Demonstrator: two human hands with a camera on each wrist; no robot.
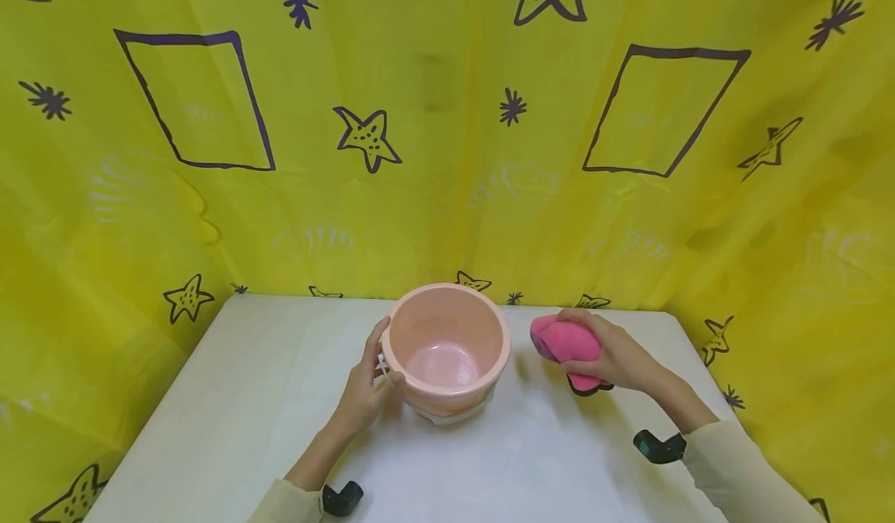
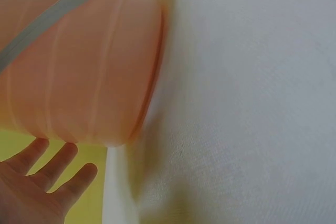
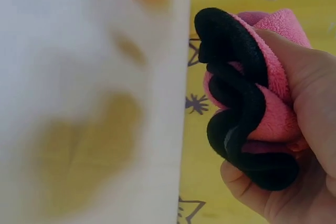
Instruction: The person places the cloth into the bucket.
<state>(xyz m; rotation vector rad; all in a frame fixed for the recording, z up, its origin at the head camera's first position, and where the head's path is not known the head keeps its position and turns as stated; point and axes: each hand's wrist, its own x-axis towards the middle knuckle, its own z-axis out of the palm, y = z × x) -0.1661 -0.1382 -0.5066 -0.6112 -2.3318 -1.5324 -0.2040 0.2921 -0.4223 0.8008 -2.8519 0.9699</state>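
A pale pink bucket (image 1: 444, 336) stands on the white table, its round mouth facing up and nothing visible inside. Down its outer side hangs a light grey handle (image 2: 58, 17). My left hand (image 1: 370, 387) holds the bucket at its left side, thumb near the front of the rim and fingers spread along the outer wall. To the right of the bucket, my right hand (image 1: 615, 356) grips a bunched pink cloth (image 1: 569, 340) above the table. Folds of the cloth's black edging (image 3: 239, 103) hang out from between thumb and fingers.
The white table (image 1: 238, 399) runs back to a yellow curtain (image 1: 433, 196) printed with dark stars and frames, which also closes off both sides. Dark wrist devices (image 1: 660, 447) sit by both sleeves. Shadows of the right hand and cloth fall on the tabletop.
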